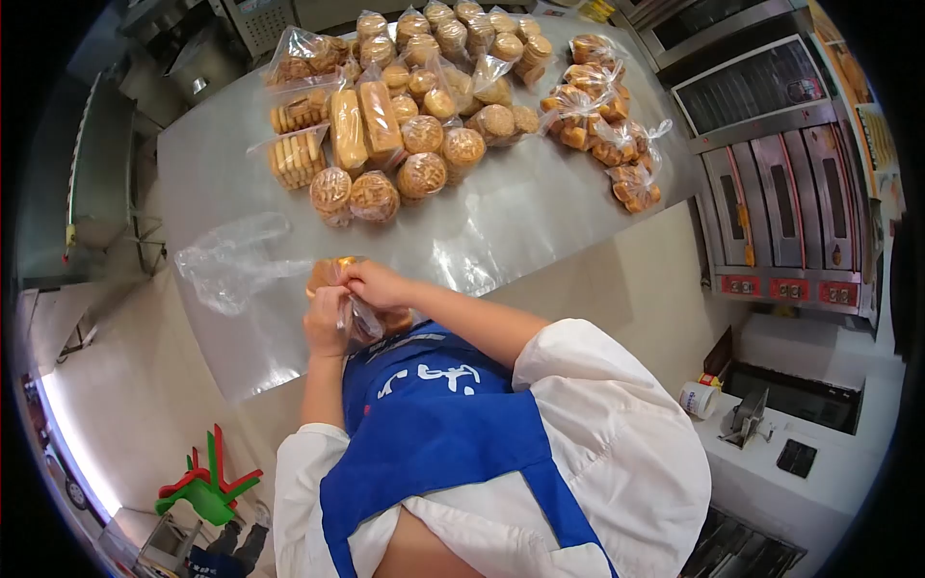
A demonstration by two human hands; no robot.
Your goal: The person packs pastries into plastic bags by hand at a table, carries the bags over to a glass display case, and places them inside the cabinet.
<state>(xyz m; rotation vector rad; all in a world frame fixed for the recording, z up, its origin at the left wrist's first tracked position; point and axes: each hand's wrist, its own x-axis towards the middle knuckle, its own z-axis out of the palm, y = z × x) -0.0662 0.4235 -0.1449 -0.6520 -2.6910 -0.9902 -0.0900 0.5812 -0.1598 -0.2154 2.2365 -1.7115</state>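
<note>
A clear plastic bag of browned bread [395,323] is at the table's front edge, close against my blue apron. The fingers of my left hand [326,323] are closed on the gathered plastic. My right hand [376,286] pinches the same bag from the other side, its fingertips touching those of the left. Part of the bread is hidden behind my hands and wrists. Just left of them, loose clear plastic bags [231,265] lie crumpled on the metal table [385,236].
Farther back on the table stand several bagged stacks of round cakes [374,197], two long loaves [348,130] and bagged cookies [295,160]. Tied bags of bread [634,186] sit along the right side. Ovens [780,193] are at the right; stacked red and green stools [207,486] stand lower left, near another person [226,559].
</note>
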